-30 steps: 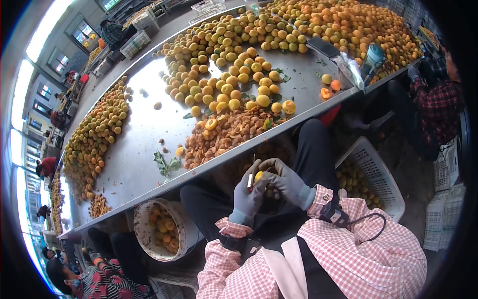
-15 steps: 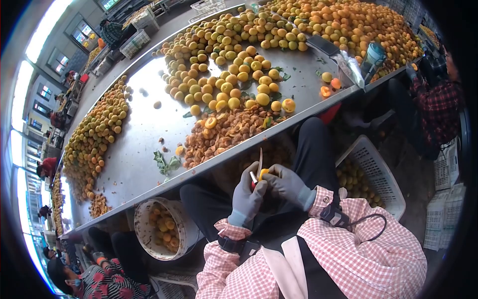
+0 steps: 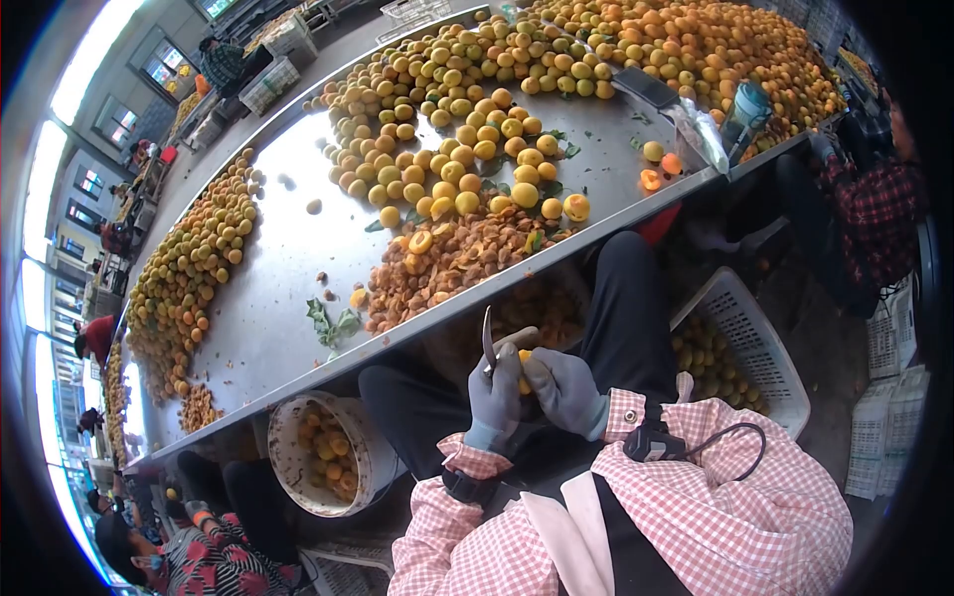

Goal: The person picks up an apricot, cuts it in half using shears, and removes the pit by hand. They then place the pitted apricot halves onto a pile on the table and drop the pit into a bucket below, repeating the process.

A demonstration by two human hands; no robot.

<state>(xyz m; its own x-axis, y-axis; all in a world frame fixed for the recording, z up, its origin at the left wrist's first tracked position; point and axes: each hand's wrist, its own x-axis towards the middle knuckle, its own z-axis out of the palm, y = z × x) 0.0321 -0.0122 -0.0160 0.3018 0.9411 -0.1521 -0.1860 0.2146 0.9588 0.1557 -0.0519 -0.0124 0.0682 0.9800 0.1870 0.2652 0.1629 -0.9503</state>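
My left hand (image 3: 494,399), in a grey glove, is closed round a small knife (image 3: 488,336) whose curved blade points up from the fingers. Between both hands a yellow-orange apricot (image 3: 525,370) shows only in part. My right hand (image 3: 566,387), gloved too, is closed on the apricot from the right, its thumb against it. Both hands are over my lap, just below the table edge. Brown pits (image 3: 452,263) lie heaped on the metal table (image 3: 288,318) in front, beside whole apricots (image 3: 467,204).
A white bucket (image 3: 283,447) with apricots stands at my left knee, a white crate (image 3: 760,348) with fruit at my right. A bottle (image 3: 747,109) and a dark flat object (image 3: 644,87) are on the table. Co-workers sit on both sides.
The knife has swung from between the hands to the left side of my left hand, blade up. Both hands have dropped slightly and closed in round the apricot.
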